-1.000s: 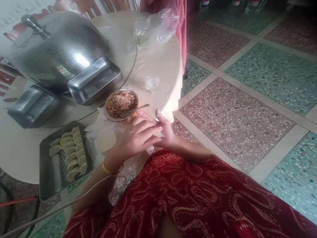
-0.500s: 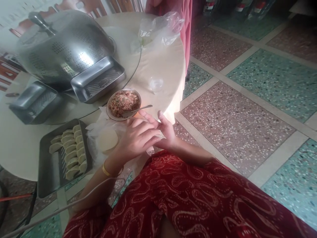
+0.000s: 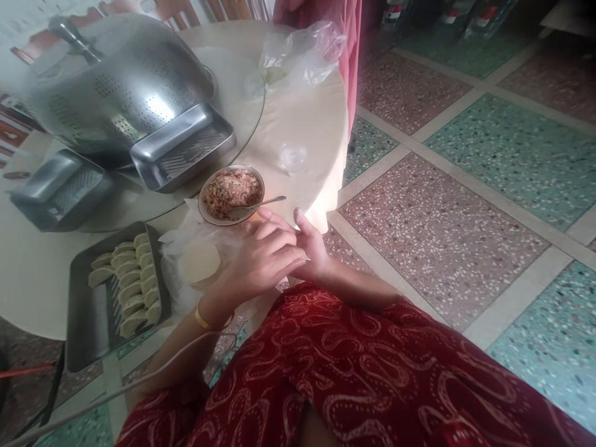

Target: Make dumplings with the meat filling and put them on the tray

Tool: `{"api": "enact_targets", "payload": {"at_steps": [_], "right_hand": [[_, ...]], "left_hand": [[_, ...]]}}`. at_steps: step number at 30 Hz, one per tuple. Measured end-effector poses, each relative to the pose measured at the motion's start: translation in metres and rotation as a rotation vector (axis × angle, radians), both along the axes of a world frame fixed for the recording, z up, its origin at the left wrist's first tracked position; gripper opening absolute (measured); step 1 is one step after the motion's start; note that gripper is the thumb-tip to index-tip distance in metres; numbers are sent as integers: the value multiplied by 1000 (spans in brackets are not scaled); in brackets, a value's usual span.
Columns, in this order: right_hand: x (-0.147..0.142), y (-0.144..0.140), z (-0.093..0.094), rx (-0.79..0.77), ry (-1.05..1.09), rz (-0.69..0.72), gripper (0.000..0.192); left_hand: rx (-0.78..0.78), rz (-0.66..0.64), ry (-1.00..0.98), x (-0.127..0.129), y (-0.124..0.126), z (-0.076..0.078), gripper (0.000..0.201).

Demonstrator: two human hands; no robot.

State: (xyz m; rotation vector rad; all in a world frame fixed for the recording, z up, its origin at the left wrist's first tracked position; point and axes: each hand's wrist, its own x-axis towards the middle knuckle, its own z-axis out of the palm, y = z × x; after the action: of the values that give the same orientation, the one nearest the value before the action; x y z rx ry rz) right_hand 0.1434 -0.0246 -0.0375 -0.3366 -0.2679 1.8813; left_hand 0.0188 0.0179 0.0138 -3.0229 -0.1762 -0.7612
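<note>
My left hand (image 3: 265,254), with a yellow bangle at its wrist, is curled over my right hand (image 3: 313,248) in front of my belly. Between them they hold a dumpling (image 3: 305,257), of which only a pale edge of dough shows; my left fingers hide the rest. The right palm is turned up beneath it, thumb raised. Just beyond my hands stands a bowl of minced filling (image 3: 233,189) with a spoon (image 3: 265,202) leaning on its rim. Left of my left hand, a stack of round wrappers (image 3: 201,263) lies on a plastic bag (image 3: 174,248).
A dark tray (image 3: 90,323) with rows of folded dumplings (image 3: 135,279) juts over the table's near edge. Behind are two metal pans (image 3: 181,149) (image 3: 60,192) and a large perforated steel pot (image 3: 139,81). A clear plastic bag (image 3: 307,53) and small clear cup (image 3: 293,158) sit farther right.
My hands stay together in nearly the same place, the left fingers shifting slightly over the dumpling. The whole view has drifted a little, so the tray and pans appear slightly farther left.
</note>
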Motion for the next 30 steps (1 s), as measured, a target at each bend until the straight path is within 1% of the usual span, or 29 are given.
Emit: {"api": "enact_targets", "payload": {"at_steps": [2, 4, 7, 10, 12, 13, 15, 16, 17, 18, 19, 21, 23, 27, 30], "right_hand": [[0, 0, -3, 44, 14, -9, 59], [-1, 0, -5, 69, 38, -14, 57], [-3, -1, -6, 61, 76, -17, 54], [-7, 0, -6, 28, 155, -51, 58], [-9, 2, -8, -39, 265, -51, 60], [-9, 2, -10, -79, 362, -25, 59], [-6, 3, -10, -136, 578, 53, 58], [-4, 3, -9, -145, 651, 77, 58], [-2, 3, -7, -141, 669, 79, 59], [1, 2, -5, -125, 629, 54, 61], [3, 1, -1, -103, 542, 10, 63], [6, -1, 6, -68, 338, -86, 65], [6, -3, 11, -52, 203, -138, 64], [2, -3, 13, -32, 120, -184, 58], [-1, -1, 10, -35, 116, -206, 58]], "left_hand": [[-18, -16, 23, 0, 0, 0, 22], [-30, -12, 27, 0, 0, -1, 20], [-30, -3, -20, 1, 1, -3, 12], [-27, -47, -16, 7, 1, -7, 15], [-32, -68, 32, 10, 1, -9, 22], [-36, -74, 40, 11, 1, -8, 22], [-64, -66, 7, 9, 0, -6, 13], [-86, -50, -28, 6, 0, -4, 14], [-108, -22, -67, 3, 0, -2, 21], [-121, 9, -105, 0, -1, 0, 26], [-126, 48, -134, -4, -2, 1, 27], [-102, 125, -172, -9, -3, -1, 20], [-63, 176, -178, -12, -5, -5, 16], [-18, 202, -151, -9, -7, -16, 8], [29, 200, -130, -7, -8, -17, 11]]}}
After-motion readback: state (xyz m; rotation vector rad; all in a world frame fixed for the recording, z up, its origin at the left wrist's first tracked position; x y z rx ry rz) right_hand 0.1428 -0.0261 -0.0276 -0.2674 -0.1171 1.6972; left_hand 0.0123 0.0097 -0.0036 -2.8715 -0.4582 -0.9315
